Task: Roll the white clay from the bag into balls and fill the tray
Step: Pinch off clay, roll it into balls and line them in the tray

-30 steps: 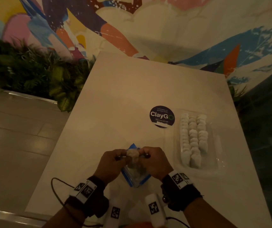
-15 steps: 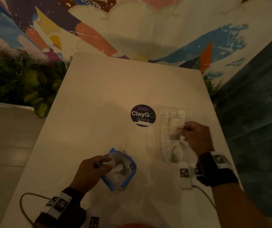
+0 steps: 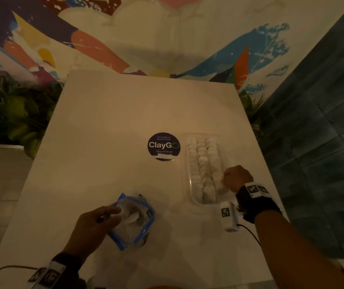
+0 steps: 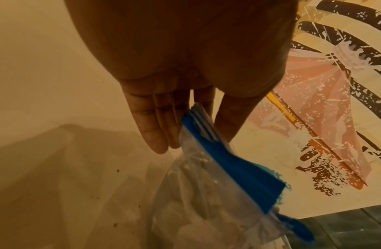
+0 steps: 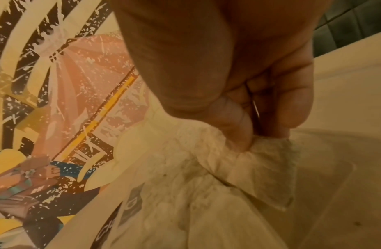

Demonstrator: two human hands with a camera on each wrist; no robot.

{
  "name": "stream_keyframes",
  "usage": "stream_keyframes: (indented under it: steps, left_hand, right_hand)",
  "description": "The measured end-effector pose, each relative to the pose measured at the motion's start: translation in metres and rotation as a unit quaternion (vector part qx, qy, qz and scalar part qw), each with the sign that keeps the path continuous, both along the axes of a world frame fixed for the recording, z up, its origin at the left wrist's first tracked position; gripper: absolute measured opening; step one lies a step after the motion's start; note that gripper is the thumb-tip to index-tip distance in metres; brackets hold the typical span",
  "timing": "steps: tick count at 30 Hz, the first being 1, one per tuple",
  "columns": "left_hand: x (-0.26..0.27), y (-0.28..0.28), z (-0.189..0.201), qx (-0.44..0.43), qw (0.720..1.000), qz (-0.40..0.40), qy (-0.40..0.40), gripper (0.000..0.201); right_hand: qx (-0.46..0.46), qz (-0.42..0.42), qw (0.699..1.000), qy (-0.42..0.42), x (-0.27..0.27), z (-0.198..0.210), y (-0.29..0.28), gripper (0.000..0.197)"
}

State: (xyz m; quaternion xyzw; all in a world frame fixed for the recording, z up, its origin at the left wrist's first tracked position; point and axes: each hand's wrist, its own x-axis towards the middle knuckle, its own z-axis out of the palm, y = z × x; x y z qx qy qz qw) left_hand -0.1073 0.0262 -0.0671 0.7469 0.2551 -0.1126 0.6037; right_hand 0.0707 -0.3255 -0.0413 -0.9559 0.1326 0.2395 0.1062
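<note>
Right hand [image 3: 237, 178] pinches clay [image 5: 268, 161] at the tray's [image 3: 185, 174] crowded right row, lower right; pushing it in could squash the balls [image 3: 202, 161] beside it. Left hand [image 3: 96, 224], fingers straight, rests on the bag [image 3: 133, 222], lower centre.

The left hand [image 3: 96, 224] was motion-blurred over the bag [image 3: 133, 226] by the table's [image 3: 125, 113] near edge. Whether it pinched the blue zip strip [image 4: 228, 161] or merely touched it could not be told. The bag's white contents were a haze. At the tray's [image 3: 225, 159] right side, the right hand [image 3: 237, 178] covered the top of the clay piece [image 5: 268, 168] it pinched. The sticker's [image 3: 163, 146] small print was illegible. Both forearms ran off the bottom of the head view.
</note>
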Motion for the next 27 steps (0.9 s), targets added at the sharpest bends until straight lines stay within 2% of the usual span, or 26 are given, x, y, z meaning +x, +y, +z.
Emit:
stream_keyframes:
  steps: [8, 13, 15, 20, 27]
  left_hand:
    - [0.002, 0.002, -0.006, 0.011, 1.000, 0.003, 0.022, 0.010]
    - [0.002, 0.003, -0.010, 0.013, 1.000, 0.004, 0.017, 0.011]
    - [0.002, 0.003, -0.009, 0.011, 1.000, 0.003, 0.014, 0.011]
    - [0.001, 0.003, -0.008, 0.005, 1.000, 0.000, 0.008, 0.011]
    - [0.002, 0.005, -0.007, -0.008, 1.000, 0.005, 0.006, 0.010]
  right_hand:
    - [-0.014, -0.046, 0.999, 0.019, 0.003, -0.005, 0.005, 0.027]
    - [-0.008, -0.093, 0.995, 0.026, 0.001, -0.007, 0.002, 0.018]
    - [-0.003, -0.113, 0.993, 0.013, 0.001, -0.007, -0.002, 0.026]
    - [-0.010, -0.095, 0.995, 0.033, -0.009, -0.010, -0.003, 0.043]
    - [-0.029, -0.080, 0.995, 0.048, -0.011, -0.014, -0.001, 0.031]
